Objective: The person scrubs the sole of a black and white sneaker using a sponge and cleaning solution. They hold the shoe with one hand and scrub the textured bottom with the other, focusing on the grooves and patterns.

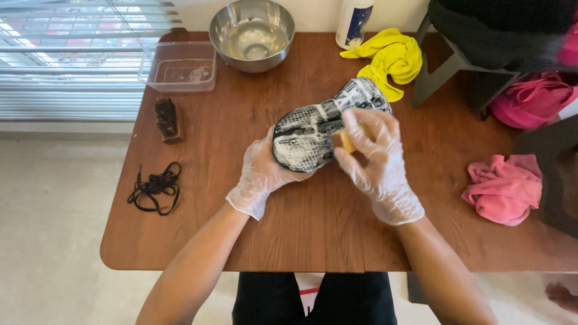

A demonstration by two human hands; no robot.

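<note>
**Shoe held sole-up over the table, much of your grip hidden**

Your left hand, in a clear glove, was cupped under the shoe, its fingers out of sight beneath the heel end, so only the thumb and back of the hand showed. The shoe lay sole-up over the middle of the wooden table, its tread covered in white foam; the upper was turned away and could not be seen. Your gloved right hand was closed on a small tan brush pressed against the sole. Most of that brush sat hidden inside your fingers, and the hand was blurred.

Behind the shoe lay a yellow cloth, with a steel bowl and a clear tub to the left. A white bottle was cut off by the top edge. Black laces and a dark brush rested well apart on the left, a pink cloth on the right.
</note>
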